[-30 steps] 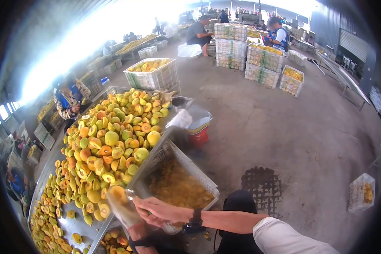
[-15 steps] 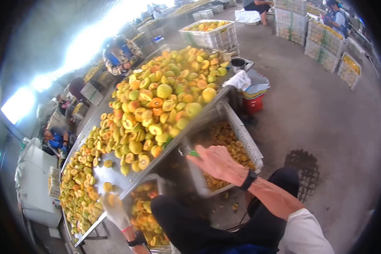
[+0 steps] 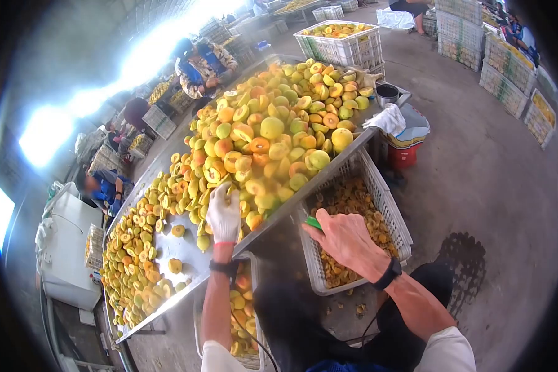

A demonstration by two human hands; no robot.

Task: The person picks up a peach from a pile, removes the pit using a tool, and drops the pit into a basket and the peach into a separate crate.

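Observation:
A large heap of halved yellow-green and orange fruit (image 3: 273,128) lies on a metal table (image 3: 195,251). My left hand (image 3: 224,214), in a white glove, is at the near edge of the heap with its fingers curled against the fruit; what it holds, if anything, is hidden. Bare and closed, my right hand (image 3: 350,242) grips a tool with a green handle (image 3: 313,222) above a white crate (image 3: 405,239) of brown-orange scraps. Below the table edge, beside my left forearm, another crate (image 3: 199,316) holds fruit halves.
At the table's far end are a full fruit crate (image 3: 347,51), a dark cup (image 3: 387,93), a white cloth (image 3: 387,119) and a red bucket (image 3: 403,156). A co-worker (image 3: 201,68) is across the table, another (image 3: 105,189) at the left. Crates (image 3: 505,77) are stacked at the right.
My left hand has moved up from the table's lower edge to the heap. My right hand, with the green-handled tool, remains over the scrap crate. The camera view has shifted.

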